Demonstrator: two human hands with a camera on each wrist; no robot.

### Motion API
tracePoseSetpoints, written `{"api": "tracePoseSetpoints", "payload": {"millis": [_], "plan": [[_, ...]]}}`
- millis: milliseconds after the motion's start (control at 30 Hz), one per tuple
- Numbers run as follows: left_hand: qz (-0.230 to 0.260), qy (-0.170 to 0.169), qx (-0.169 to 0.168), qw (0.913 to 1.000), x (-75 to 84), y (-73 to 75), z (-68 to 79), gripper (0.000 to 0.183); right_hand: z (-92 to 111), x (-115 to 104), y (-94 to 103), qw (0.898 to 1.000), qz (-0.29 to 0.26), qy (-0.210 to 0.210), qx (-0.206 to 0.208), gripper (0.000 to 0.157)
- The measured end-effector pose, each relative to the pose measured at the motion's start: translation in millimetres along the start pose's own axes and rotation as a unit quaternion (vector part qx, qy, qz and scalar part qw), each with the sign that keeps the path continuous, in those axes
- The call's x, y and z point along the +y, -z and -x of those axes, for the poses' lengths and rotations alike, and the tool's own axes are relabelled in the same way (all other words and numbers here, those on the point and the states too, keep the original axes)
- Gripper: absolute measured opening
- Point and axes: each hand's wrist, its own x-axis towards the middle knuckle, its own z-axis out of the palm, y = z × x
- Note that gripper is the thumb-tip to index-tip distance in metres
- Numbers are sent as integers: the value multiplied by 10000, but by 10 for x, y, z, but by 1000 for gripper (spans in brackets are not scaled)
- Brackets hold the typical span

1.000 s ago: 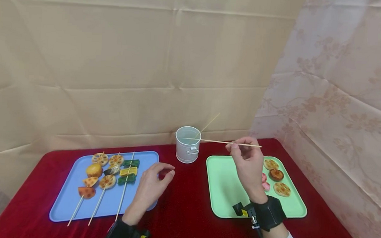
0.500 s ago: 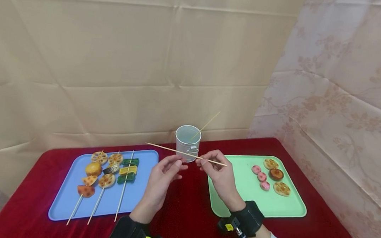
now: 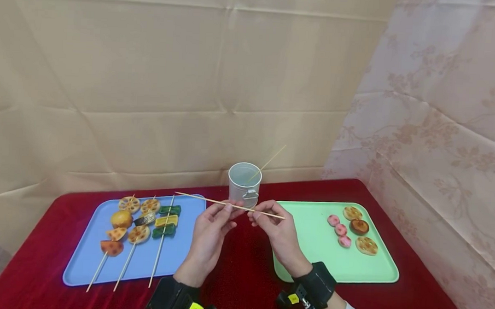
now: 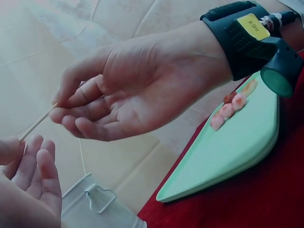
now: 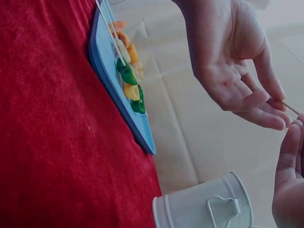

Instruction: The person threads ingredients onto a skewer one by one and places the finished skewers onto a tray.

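Between both hands, in front of the small metal bucket (image 3: 237, 191), a thin wooden skewer (image 3: 200, 198) lies nearly level in the head view. My left hand (image 3: 207, 242) pinches its middle between thumb and fingertips. Nearer its right end, my right hand (image 3: 284, 239) pinches it with thumb and index finger. The left wrist view shows the stick (image 4: 38, 122) running from one hand to the other. No food is on it. Another skewer (image 3: 272, 158) leans in the bucket.
At left, a blue tray (image 3: 76, 267) bears several loaded food skewers, their sticks overhanging the front edge. On the green tray (image 3: 309, 263) at right lie a pink row of balls (image 3: 340, 229) and lotus slices (image 3: 366, 245) with a brown round piece (image 3: 358, 226). Red cloth (image 3: 242, 283) covers the table.
My right hand has come left and down from above the green tray with the skewer. My left hand has moved right and taken hold of the skewer. The trays stay put.
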Motion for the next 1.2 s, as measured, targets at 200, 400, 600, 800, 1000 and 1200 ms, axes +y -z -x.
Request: {"api": "tracePoseSetpoints", "payload": {"millis": [200,400,600,800,1000,1200], "plan": [[-6,-346,346,9988,22,54,-40,35,-31,-35,86,9958,900,159,72,15],[105,-708,737,9947,38,98,-85,30,-76,-53,179,9735,2208,559,181,10],[435,-951,917,9903,67,103,-106,23,-96,-29,199,9543,2860,868,-27,9],[530,-1057,1066,9872,82,89,-117,20,-73,4,157,9465,3147,633,-342,11],[535,-1177,1187,9845,72,75,-126,23,-59,13,132,9424,3266,487,-529,10],[292,-1279,1318,9826,82,98,-127,25,-83,-31,172,9413,3287,597,-490,8]]}}
